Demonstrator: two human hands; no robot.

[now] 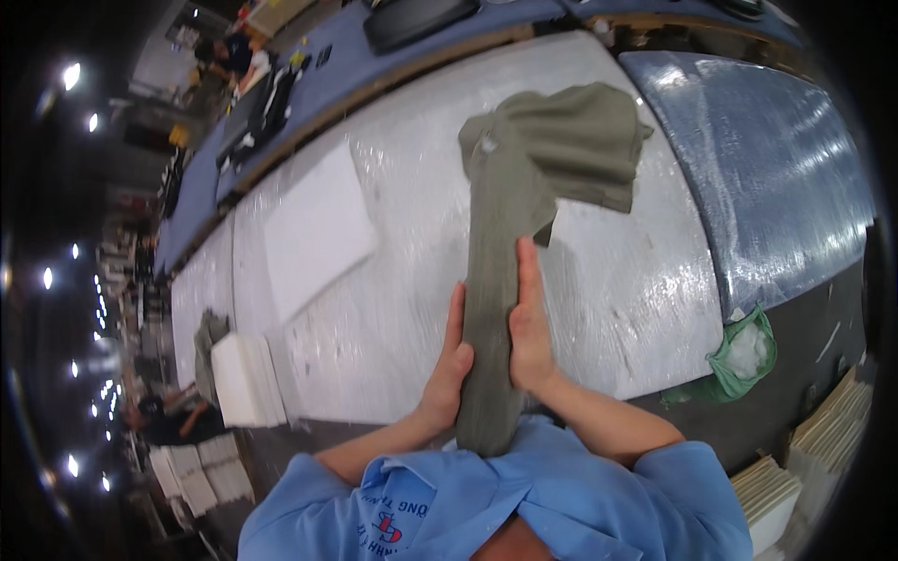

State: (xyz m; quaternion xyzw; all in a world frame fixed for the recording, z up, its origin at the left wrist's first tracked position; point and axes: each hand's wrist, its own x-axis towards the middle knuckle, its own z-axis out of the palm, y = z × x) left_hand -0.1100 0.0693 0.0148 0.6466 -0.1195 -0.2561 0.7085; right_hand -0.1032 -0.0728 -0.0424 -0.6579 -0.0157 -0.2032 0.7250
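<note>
A long olive-green fabric cover stretches from my chest across the wrapped table. Its narrow near part looks thick and padded, while the far part spreads loosely in folds to the right. My left hand lies along the left side of the narrow part, fingers straight and thumb against the fabric. Along the opposite side my right hand rests flat, its fingers pointing away from me. The cloth sits between both palms. What is inside the cover is hidden.
A white foam sheet lies left of the cover. White stacked blocks stand at the table's left end. To the right are a blue wrapped table, a green bag with white filling and stacked boards. People work far left.
</note>
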